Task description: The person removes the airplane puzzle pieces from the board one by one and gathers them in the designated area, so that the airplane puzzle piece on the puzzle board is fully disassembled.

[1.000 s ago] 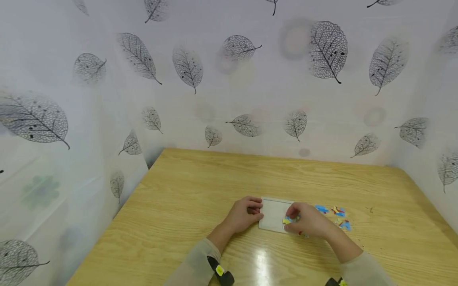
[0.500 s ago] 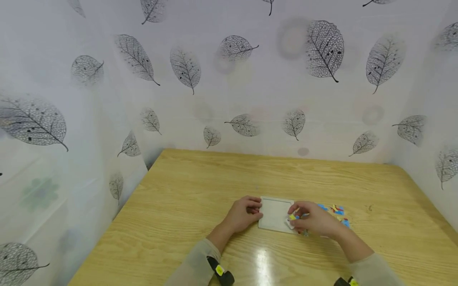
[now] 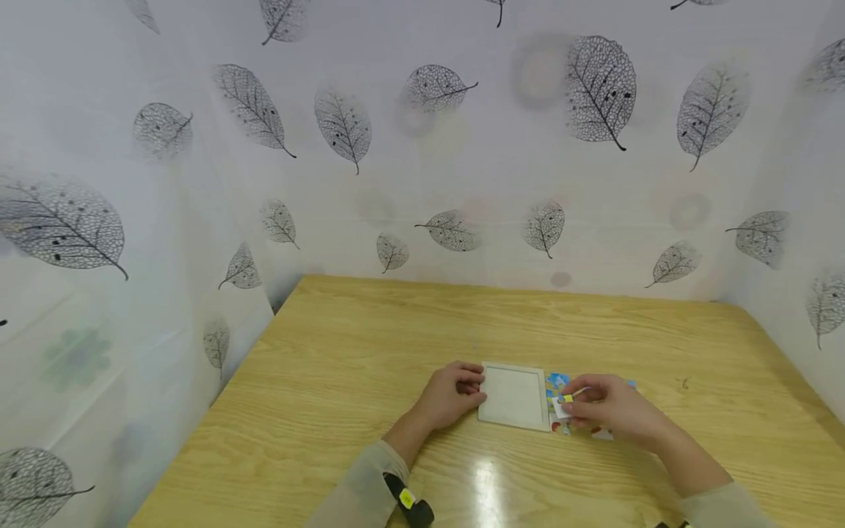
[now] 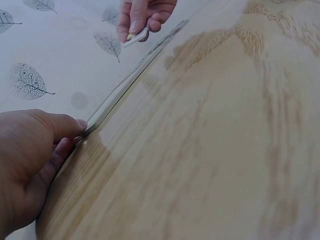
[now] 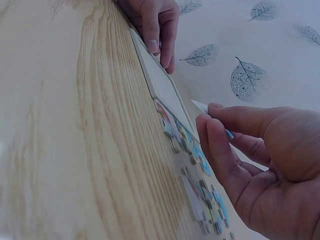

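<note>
My left hand (image 3: 449, 396) holds the left edge of a shallow white puzzle tray (image 3: 513, 396), which lies flat on the table. In the left wrist view its thumb (image 4: 70, 125) lies on the tray's edge. The tray's inside is bare. My right hand (image 3: 610, 407), just right of the tray, pinches a jigsaw piece (image 3: 561, 408) between thumb and fingers. White and a bit of yellow show on that piece; the fingers hide the rest. Under and beside this hand are several colourful jigsaw pieces (image 5: 185, 142) on the table, partly covered by it in the head view.
The wooden table (image 3: 370, 337) runs back to a pale leaf-patterned curtain (image 3: 475, 161), which also hangs along the left and right sides. A black wrist strap (image 3: 405, 500) with a yellow mark sits on the left sleeve.
My right hand has moved right, from over the tray's right end to above the loose pieces, carrying the jigsaw piece. The piece now shows more white. My left hand stays at the tray's edge.
</note>
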Action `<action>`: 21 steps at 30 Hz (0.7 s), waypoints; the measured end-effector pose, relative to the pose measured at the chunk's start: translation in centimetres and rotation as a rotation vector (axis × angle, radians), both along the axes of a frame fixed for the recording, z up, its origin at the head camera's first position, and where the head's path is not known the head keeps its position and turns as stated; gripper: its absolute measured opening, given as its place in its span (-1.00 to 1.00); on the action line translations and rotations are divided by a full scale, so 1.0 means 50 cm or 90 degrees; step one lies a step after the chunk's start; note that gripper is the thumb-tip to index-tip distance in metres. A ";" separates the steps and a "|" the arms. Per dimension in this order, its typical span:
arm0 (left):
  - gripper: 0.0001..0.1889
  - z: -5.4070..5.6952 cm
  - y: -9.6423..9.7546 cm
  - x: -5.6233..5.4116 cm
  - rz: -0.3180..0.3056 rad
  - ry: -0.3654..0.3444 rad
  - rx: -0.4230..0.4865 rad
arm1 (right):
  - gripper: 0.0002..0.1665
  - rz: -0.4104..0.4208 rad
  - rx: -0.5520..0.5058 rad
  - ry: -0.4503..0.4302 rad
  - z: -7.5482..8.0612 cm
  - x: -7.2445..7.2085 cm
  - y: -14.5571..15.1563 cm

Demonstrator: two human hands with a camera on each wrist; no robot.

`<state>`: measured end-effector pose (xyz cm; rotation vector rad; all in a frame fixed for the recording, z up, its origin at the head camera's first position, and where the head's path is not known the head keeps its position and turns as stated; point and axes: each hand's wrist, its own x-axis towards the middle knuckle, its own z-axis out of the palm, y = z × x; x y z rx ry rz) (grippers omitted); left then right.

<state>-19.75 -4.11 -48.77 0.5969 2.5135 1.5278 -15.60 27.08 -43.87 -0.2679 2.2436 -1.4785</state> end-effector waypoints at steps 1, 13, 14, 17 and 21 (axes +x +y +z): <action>-0.72 0.000 0.000 0.000 0.000 0.001 0.000 | -0.44 -0.001 -0.005 0.003 0.000 0.002 0.006; -0.72 -0.005 0.001 0.000 -0.003 0.024 -0.008 | -0.45 -0.030 0.003 0.010 -0.013 0.035 0.091; -0.72 -0.005 0.001 0.001 -0.003 0.022 -0.008 | -0.45 -0.030 0.007 0.011 -0.014 0.038 0.099; -0.72 -0.003 0.001 0.002 -0.001 0.015 -0.004 | -0.47 -0.036 0.016 0.011 -0.016 0.048 0.125; -0.72 0.001 0.001 0.003 -0.002 0.014 -0.001 | -0.49 -0.061 0.030 -0.002 -0.012 0.059 0.158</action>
